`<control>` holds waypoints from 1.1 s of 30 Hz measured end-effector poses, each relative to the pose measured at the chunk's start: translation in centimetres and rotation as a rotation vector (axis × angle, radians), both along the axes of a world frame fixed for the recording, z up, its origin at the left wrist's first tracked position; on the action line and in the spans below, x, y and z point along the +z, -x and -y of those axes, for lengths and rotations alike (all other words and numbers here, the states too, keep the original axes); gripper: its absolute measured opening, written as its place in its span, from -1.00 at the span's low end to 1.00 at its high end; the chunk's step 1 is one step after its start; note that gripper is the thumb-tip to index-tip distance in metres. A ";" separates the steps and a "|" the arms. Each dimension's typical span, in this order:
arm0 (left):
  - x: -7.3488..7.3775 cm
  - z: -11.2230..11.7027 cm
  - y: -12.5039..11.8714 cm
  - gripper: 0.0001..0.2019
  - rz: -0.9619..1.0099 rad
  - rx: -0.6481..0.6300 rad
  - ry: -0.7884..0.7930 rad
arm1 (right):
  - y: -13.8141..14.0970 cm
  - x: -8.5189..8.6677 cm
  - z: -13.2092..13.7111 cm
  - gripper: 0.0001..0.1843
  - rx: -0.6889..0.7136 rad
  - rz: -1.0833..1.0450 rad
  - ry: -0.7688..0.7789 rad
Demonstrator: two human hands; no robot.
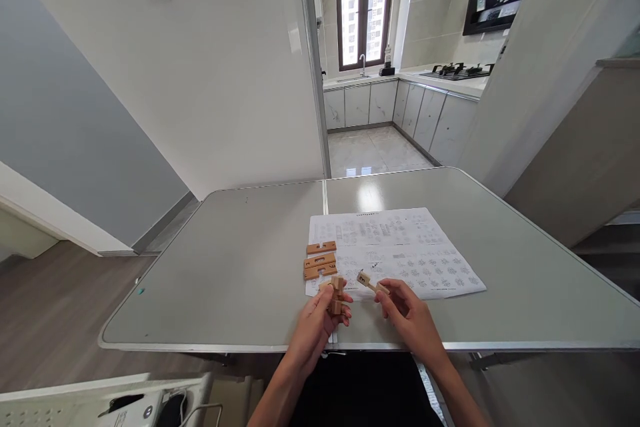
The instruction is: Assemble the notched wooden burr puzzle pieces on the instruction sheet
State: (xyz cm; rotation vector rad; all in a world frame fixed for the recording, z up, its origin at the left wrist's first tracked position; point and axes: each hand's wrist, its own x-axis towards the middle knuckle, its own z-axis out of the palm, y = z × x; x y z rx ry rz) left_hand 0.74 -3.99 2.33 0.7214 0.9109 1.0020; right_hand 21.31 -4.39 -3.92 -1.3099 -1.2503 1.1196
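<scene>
My left hand (pixel 316 330) is closed on a small cluster of joined wooden puzzle pieces (pixel 337 295), held upright just above the near part of the grey table (pixel 240 267). My right hand (pixel 407 313) pinches a single notched wooden piece (pixel 371 282) a short way to the right of the cluster, not touching it. Three more wooden pieces (pixel 320 260) lie side by side on the left edge of a printed instruction sheet (pixel 400 247), just beyond my left hand.
The table's near metal edge (pixel 200 345) runs in front of my body. A white rack with a dark device (pixel 130 407) stands low at the left. Behind the table a doorway opens on a kitchen with cabinets (pixel 400 107) and a hob (pixel 457 71).
</scene>
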 end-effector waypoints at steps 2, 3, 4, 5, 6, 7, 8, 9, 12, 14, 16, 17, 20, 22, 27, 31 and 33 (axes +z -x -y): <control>0.2 0.2 0.1 -0.50 -0.009 -0.022 -0.006 | 0.0 0.1 0.1 -0.55 0.013 -0.015 -0.002; 0.3 0.3 0.2 -0.53 -0.022 -0.040 -0.015 | 0.1 0.2 0.2 -0.55 0.019 -0.025 -0.004; 0.3 0.4 0.3 -0.56 -0.040 -0.059 -0.028 | 0.1 0.2 0.2 -0.55 0.026 -0.037 -0.004; 0.4 0.5 0.4 -0.58 -0.062 -0.078 -0.046 | 0.2 0.3 0.3 -0.55 0.033 -0.049 -0.003; 0.4 0.6 0.4 -0.59 -0.087 -0.099 -0.069 | 0.2 0.3 0.4 -0.55 0.041 -0.062 -0.001; 0.4 0.6 0.5 -0.58 -0.110 -0.120 -0.094 | 0.3 0.4 0.5 -0.56 0.051 -0.074 0.000; 0.5 0.7 0.5 -0.56 -0.128 -0.139 -0.120 | 0.4 0.5 0.5 -0.56 0.064 -0.087 -0.001; 0.5 0.8 0.5 -0.52 -0.137 -0.151 -0.142 | 0.6 0.7 0.7 -0.56 0.081 -0.100 -0.003; 0.2 1.0 0.3 -0.36 -0.127 -0.151 -0.166 | 1.0 1.4 1.0 -0.60 0.154 -0.119 -0.019; -0.1 1.1 0.1 -0.30 -0.121 -0.138 -0.171 | 1.2 2.0 1.1 -0.62 0.215 -0.098 -0.041; -0.5 1.3 0.1 -0.29 -0.129 -0.135 -0.193 | 1.5 2.4 1.1 -0.65 0.263 -0.046 -0.074; -0.6 1.3 0.1 -0.30 -0.136 -0.135 -0.211 | 1.7 2.6 1.1 -0.66 0.276 -0.017 -0.090; -0.6 1.4 0.2 -0.34 -0.145 -0.145 -0.256 | 2.1 2.8 0.9 -0.66 0.282 0.030 -0.108; -0.4 1.5 0.2 -0.37 -0.148 -0.159 -0.269 | 2.4 2.8 0.9 -0.66 0.278 0.007 -0.099; 0.0 1.8 0.1 -0.41 -0.148 -0.195 -0.280 | 2.7 2.7 0.9 -0.63 0.247 -0.122 -0.040; 0.0 1.9 0.0 -0.52 -0.220 -0.168 -0.297 | 3.0 2.9 0.9 -0.58 0.229 -0.175 0.005; -0.1 1.9 0.1 -0.57 -0.261 -0.157 -0.301 | 3.1 3.0 0.9 -0.56 0.229 -0.193 0.028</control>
